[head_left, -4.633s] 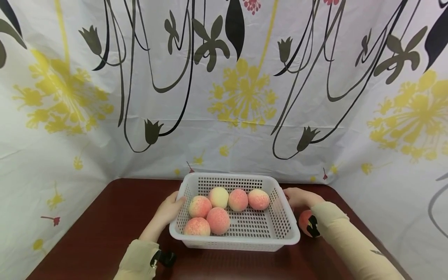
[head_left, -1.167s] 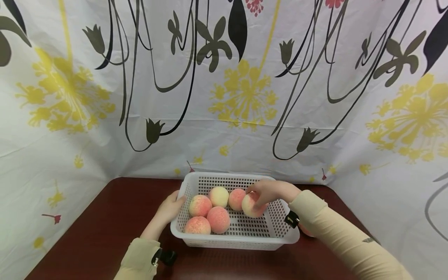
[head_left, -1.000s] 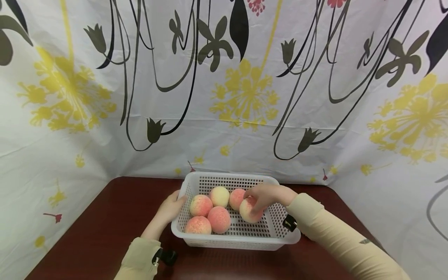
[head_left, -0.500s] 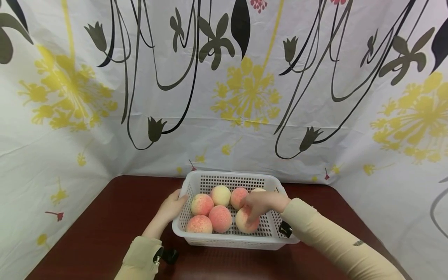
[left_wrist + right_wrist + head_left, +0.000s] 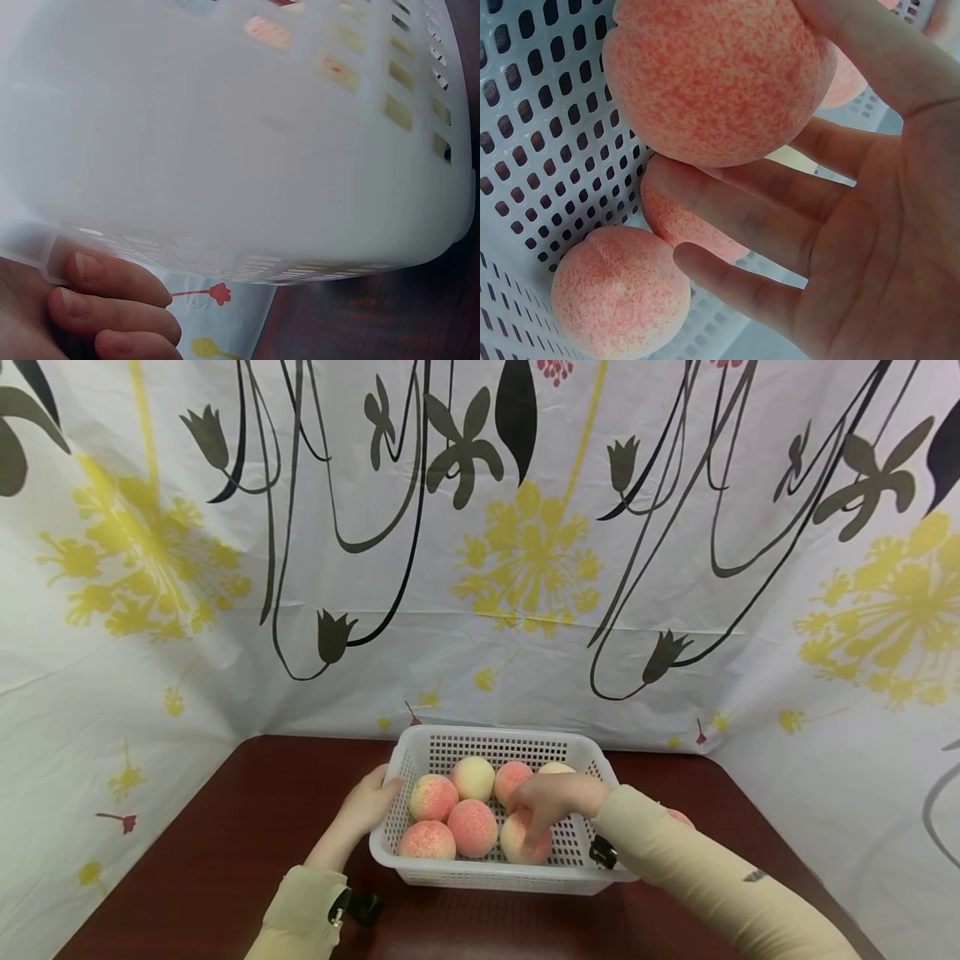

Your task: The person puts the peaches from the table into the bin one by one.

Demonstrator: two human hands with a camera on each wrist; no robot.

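A white plastic basket (image 5: 495, 878) with slotted walls stands on the table. My left hand (image 5: 369, 803) grips its left rim, thumb on top; in the left wrist view the fingers (image 5: 120, 307) curl by the basket wall. My right hand (image 5: 558, 797) reaches inside and holds a pink and pale yellow peach (image 5: 516, 842) at the front, right of the pink peach (image 5: 472, 828). In the right wrist view, thumb and fingers lie around the held peach (image 5: 720, 82). Several other peaches sit to the left and behind it, one (image 5: 557, 768) partly hidden by the right hand.
Another peach (image 5: 679, 817) shows beyond the right sleeve, right of the basket, mostly hidden. A dark red table (image 5: 225, 860) lies beneath everything. White flower-printed cloth (image 5: 420, 693) hangs behind and along both sides. Each wrist wears a black strap.
My right hand left the basket's right side, came into the basket with a peach, and moved it left and toward the front. The left hand keeps its grip on the rim.
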